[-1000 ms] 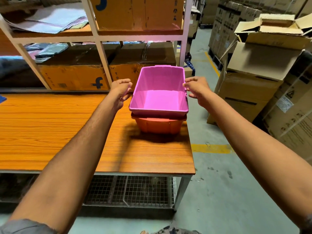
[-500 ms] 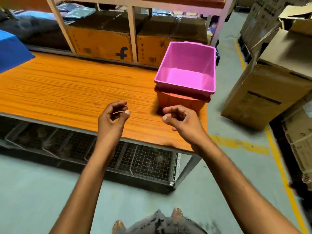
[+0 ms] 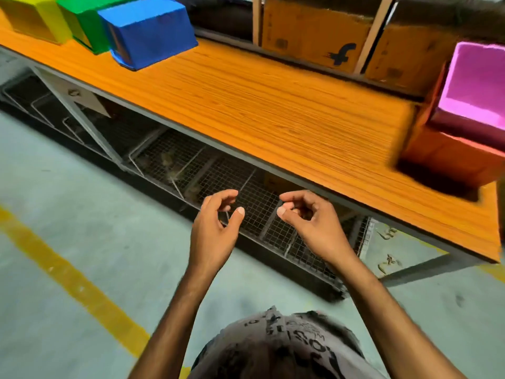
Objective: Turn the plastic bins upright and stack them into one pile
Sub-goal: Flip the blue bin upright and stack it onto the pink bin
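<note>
As we stand on the floor [image 3: 82, 187] before the worktop [image 3: 273, 105], five bins sit on it, two of them stacked.
Cartons [image 3: 308, 31] fill the shelf behind, and wire baskets [image 3: 218, 173] sit under the worktop. At its right end the pink bin [image 3: 475, 86] sits upright, nested in the orange bin [image 3: 451, 157]. Well apart, at the far left, the blue bin [image 3: 147, 31] lies bottom up, just beside the green bin [image 3: 84, 20] and yellow bin [image 3: 32, 17]; how those two lie we cannot tell. Our left hand [image 3: 216, 228] and right hand [image 3: 311, 222] hover side by side over the floor, short of the worktop's edge, fingers loosely curled, holding nothing.
</note>
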Demonstrator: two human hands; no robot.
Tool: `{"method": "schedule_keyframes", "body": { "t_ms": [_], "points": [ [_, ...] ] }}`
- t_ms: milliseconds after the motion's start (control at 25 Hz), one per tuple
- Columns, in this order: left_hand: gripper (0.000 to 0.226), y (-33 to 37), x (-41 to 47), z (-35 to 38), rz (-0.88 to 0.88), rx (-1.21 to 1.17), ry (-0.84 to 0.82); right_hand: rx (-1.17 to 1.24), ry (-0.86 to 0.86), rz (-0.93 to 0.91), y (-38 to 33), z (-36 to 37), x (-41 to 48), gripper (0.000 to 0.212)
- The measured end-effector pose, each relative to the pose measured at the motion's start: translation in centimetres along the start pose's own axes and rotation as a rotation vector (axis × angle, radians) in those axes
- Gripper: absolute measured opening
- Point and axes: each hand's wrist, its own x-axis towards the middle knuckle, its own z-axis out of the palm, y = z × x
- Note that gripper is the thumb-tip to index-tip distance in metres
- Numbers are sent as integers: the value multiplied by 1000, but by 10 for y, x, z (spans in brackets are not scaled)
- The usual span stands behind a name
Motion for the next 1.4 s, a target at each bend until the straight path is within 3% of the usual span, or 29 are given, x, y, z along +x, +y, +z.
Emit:
{"method": "schedule_keyframes", "body": {
  "t_ms": [120,280,360,520,640,720,880,1040,1200,1400],
  "points": [
    [37,-24,6,-43,-6,140,131,-131,7,-90,-2,63,17,21],
    [43,-72,25,-85,-38,272,214,-389,-113,-236,12,133,50,38],
    [43,-100,37,-98,-161,124,219,-239,-212,-144,21,166,71,38],
    [39,-144,74,-130,-478,-442,336,172,-426,232,26,233,130,33],
    [37,-158,118,-170,-518,-573,417,300,-488,341,12,276,189,53],
    [35,-163,151,-199,-523,-630,468,386,-511,382,-5,304,228,53],
    [44,-174,215,-263,-471,-645,517,507,-568,422,-38,366,290,49],
    [57,-202,280,-336,-276,-410,483,497,-509,227,-61,437,337,56],
    [63,-234,353,-418,-109,-221,307,337,-336,-22,-100,513,372,67],
    [63,-254,446,-509,11,-82,95,173,-94,-144,-151,594,408,68]
  ]
}}
